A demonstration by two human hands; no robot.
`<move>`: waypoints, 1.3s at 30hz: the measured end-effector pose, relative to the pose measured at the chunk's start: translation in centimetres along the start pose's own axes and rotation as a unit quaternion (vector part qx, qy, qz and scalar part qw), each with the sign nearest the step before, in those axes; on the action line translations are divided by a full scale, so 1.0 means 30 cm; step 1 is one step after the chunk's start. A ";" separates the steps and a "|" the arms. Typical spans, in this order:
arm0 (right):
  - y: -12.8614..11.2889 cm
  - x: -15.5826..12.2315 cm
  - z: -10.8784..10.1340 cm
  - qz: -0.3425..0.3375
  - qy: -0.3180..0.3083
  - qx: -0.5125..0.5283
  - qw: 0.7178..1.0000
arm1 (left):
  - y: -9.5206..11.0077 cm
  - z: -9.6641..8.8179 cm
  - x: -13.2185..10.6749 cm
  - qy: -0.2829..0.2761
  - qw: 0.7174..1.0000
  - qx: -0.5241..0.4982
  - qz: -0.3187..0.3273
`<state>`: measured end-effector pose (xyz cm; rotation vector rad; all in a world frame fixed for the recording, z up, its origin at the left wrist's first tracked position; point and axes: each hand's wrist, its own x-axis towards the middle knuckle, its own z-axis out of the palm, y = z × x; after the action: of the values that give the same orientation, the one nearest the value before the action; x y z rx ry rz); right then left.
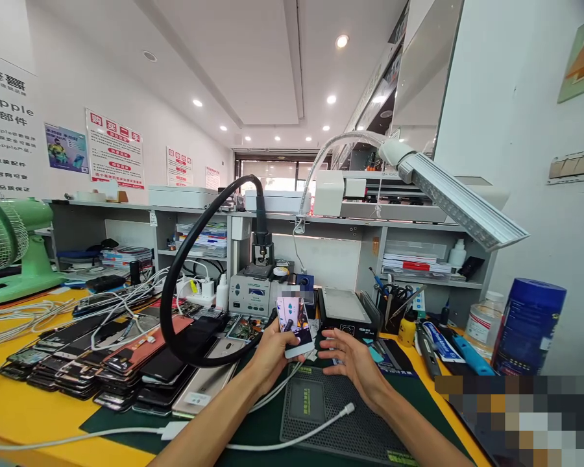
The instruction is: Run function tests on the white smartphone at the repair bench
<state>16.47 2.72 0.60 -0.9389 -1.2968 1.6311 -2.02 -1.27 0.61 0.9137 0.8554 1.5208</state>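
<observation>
My left hand (268, 353) grips a white smartphone (294, 321) upright, its lit screen toward me and my thumb over the lower part of the screen. A short way to its right, my right hand (353, 363) is empty, its fingers spread toward the phone without touching it. Beneath both hands lies a black textured repair mat (340, 418) on a dark green sheet. A white charging cable (292, 446) runs across the front, its bare plug end near my right wrist.
Stacks of phones and phone parts (107, 360) crowd the left. A thick black hose (168, 305) arches from the hot-air station (250, 295). Behind my right hand sits a flat heating plate (348, 308). Tools, a clear bottle (484, 321) and a blue canister (530, 327) line the right.
</observation>
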 end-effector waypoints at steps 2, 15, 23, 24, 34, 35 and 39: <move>0.001 0.001 0.001 0.001 -0.002 -0.001 1.000 | -0.001 -0.002 0.001 0.001 1.000 0.001 -0.001; -0.004 -0.005 0.003 0.002 -0.010 -0.013 1.000 | 0.007 0.006 -0.005 -0.013 1.000 -0.001 -0.002; 0.011 -0.004 -0.001 -0.031 -0.055 -0.064 0.996 | 0.009 0.017 -0.021 -0.112 0.990 -0.046 -0.065; 0.015 -0.004 0.000 -0.038 -0.062 -0.080 0.994 | 0.008 0.018 -0.022 -0.117 0.989 -0.050 -0.071; 0.034 0.010 0.014 -0.098 -0.060 -0.172 0.978 | 0.009 0.021 -0.032 -0.141 0.982 -0.061 -0.109; 0.030 0.006 0.016 -0.098 -0.060 -0.167 0.979 | 0.009 0.021 -0.033 -0.141 0.982 -0.059 -0.111; 0.007 -0.017 0.026 -0.101 -0.065 -0.127 0.985 | 0.004 0.019 -0.033 -0.150 0.980 -0.055 -0.116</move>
<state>15.92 1.93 0.56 -0.8286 -1.6640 1.4100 -1.48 -2.26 0.88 0.8997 0.6277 1.1813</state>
